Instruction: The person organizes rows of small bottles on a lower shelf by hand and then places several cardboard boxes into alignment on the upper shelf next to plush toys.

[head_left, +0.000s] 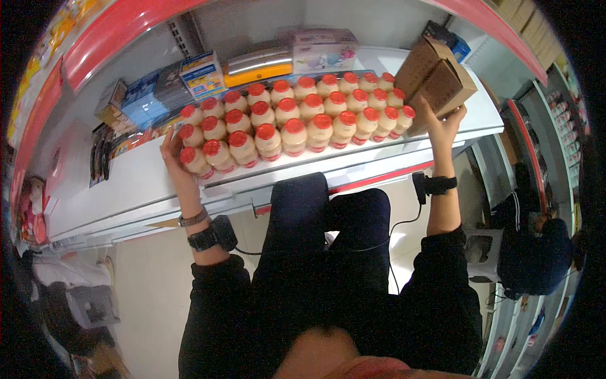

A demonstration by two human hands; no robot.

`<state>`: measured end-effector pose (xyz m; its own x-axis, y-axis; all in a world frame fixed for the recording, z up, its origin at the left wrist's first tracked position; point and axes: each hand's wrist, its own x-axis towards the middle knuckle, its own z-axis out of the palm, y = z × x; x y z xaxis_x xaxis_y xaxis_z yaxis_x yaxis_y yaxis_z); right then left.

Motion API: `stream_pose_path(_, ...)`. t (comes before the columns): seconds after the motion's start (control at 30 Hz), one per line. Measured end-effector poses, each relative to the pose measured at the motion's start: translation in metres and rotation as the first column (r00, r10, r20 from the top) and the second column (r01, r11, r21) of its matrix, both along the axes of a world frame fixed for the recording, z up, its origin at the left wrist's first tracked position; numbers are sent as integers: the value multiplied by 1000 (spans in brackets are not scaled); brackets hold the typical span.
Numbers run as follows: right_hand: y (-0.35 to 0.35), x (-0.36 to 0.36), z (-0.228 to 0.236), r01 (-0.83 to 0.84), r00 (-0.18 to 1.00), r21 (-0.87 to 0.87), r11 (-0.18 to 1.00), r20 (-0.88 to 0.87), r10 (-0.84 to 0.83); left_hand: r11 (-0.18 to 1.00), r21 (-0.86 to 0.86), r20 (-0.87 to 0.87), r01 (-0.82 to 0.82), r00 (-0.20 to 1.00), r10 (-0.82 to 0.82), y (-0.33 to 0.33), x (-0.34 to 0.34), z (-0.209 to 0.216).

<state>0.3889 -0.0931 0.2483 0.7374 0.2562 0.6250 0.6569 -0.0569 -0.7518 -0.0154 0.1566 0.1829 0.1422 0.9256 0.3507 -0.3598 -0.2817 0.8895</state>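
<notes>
Three rows of small cream-coloured bottles with red caps stand upright, packed close together on a white shelf. At their left end is my left hand, its fingers stretched out along the side of the outermost bottles. My right hand grips the near lower end of a brown cardboard box, thumb on one side and fingers on the other. That box stands tilted beside the right end of the rows. Some of the left fingers are hidden behind the bottles.
Behind the bottles are a blue-and-yellow box, an orange package and a white-and-purple box. Blue packages lie to the left. A red shelf edge arches overhead. People are at both sides.
</notes>
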Motion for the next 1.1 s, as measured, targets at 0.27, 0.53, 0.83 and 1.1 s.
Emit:
stream_pose_path(0.27, -21, 55, -57, -323, 909, 74, 944, -254, 331, 998, 59, -26, 23, 999, -22, -1, -2, -3)
stream_pose_path(0.53, -26, 57, -84, -271, 905, 123, 955, -306, 296, 975, 222, -33, -22, 999, 30, 2, 0, -11)
stream_pose_path(0.83, -26, 52, -99, -269, 924, 76, 960, -262, 279, 983, 182, 4, -1, 1000, 0, 5, -2, -11)
stream_pose_path(1.1, -32, 56, -107, -359, 873, 136, 923, -301, 384, 985, 168, -61, -27, 997, 37, 4, 0, -12)
